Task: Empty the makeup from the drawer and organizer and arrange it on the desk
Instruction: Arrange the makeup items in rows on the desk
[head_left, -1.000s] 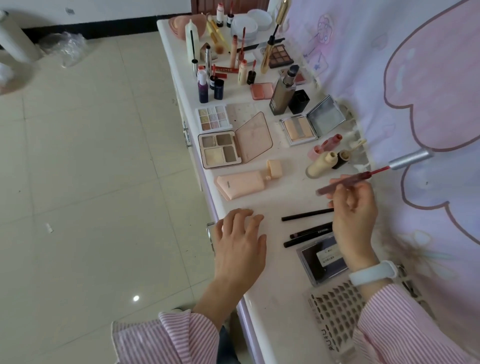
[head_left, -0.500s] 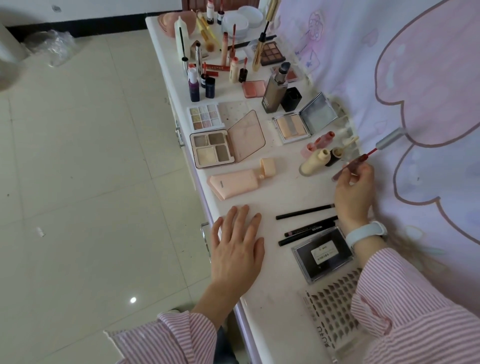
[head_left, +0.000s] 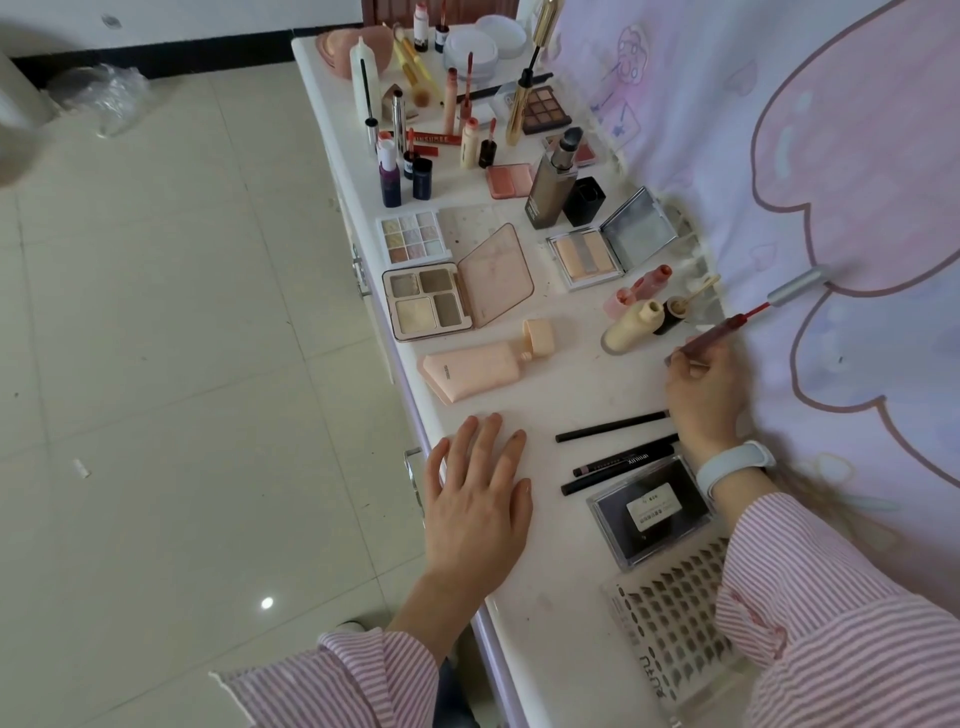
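— What has moved since a second ago?

— I see the right hand (head_left: 701, 387) has carried the lip gloss (head_left: 709, 335) lower and farther up the desk (head_left: 561, 613); it is now just beyond the three black pencils (head_left: 618, 449) and beside the cream bottle (head_left: 631, 327). The left hand (head_left: 475, 501) has barely shifted.

— Take it from the big things down, placing them by the quad palette (head_left: 428, 304).

— The desk runs along the pink curtain (head_left: 831, 208). The lash tray (head_left: 675, 629) lies far nearer me than the palette, the dark case (head_left: 649, 512) between them. The pink tube (head_left: 475, 371) lies just on my side of the palette.

— The grips?

— Left hand flat on the desk edge, fingers spread and straight, holding nothing. Right fingers pinch the gloss tube, its wand pulled partway out, silver cap (head_left: 797, 292) toward the curtain.
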